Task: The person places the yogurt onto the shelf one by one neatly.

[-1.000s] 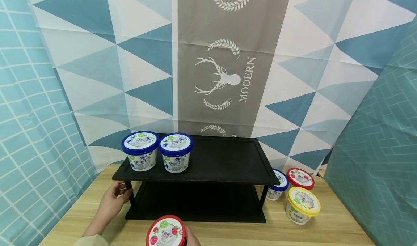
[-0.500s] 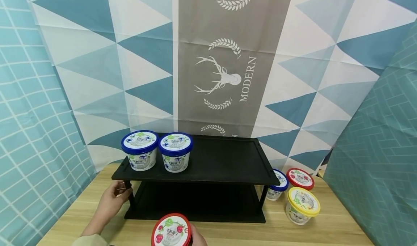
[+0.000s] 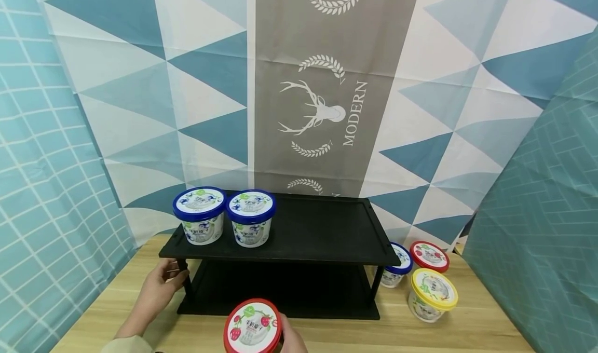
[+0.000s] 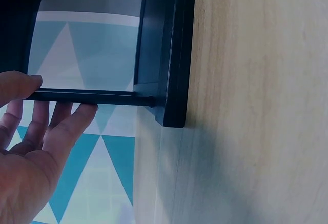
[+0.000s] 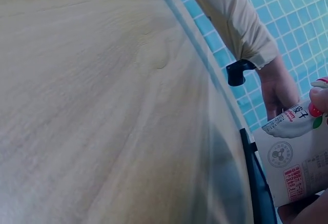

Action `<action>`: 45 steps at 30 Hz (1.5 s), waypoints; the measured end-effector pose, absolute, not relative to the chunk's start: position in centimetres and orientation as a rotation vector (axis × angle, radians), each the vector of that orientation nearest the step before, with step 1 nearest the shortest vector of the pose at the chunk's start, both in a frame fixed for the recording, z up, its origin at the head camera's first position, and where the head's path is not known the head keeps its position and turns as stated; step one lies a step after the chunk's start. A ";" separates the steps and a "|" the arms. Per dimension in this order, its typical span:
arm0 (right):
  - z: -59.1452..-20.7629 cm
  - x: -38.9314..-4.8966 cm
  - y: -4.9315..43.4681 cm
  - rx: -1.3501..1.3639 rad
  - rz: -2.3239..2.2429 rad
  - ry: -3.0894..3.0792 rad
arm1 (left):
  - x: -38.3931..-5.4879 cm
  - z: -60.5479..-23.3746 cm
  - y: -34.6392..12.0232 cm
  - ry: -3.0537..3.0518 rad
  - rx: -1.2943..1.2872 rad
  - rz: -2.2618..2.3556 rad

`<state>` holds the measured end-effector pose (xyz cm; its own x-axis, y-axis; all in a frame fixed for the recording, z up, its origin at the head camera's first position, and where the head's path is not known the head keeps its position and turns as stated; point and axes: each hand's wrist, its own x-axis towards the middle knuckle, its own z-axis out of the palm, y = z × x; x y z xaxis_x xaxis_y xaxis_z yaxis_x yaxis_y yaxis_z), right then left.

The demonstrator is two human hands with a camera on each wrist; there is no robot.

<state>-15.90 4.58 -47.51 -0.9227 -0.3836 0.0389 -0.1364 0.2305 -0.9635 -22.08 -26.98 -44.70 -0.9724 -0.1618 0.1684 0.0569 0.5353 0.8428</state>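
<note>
My left hand (image 3: 156, 292) is at the left end of a black two-tier shelf rack (image 3: 322, 231). Thumb and fingers pinch its thin front left post (image 4: 102, 97), thumb on one side and fingers on the other. At the bottom of the head view, my right hand (image 3: 293, 337) holds a tub with a red lid (image 3: 252, 326) and strawberry print, in front of the rack. Part of that tub's white printed wall shows in the right wrist view. Two blue-lidded tubs, one at the left end (image 3: 201, 215) and one beside it (image 3: 251, 218), stand upright on the upper tier.
On the wooden table (image 3: 486, 316), right of the rack, are a blue-lidded tub (image 3: 392, 277) partly hidden by the rack, a red-lidded tub (image 3: 430, 256) and a yellow-lidded tub (image 3: 432, 296). A patterned cloth backdrop (image 3: 205, 98) hangs behind.
The red-lidded tub in my right hand has moved right and slightly up in the head view. My left hand keeps its place at the post.
</note>
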 end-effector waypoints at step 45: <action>-41.4 -15.7 8.0 -0.358 -1.801 2.264 | -22.0 -44.5 -26.9 -2.531 0.068 -1.366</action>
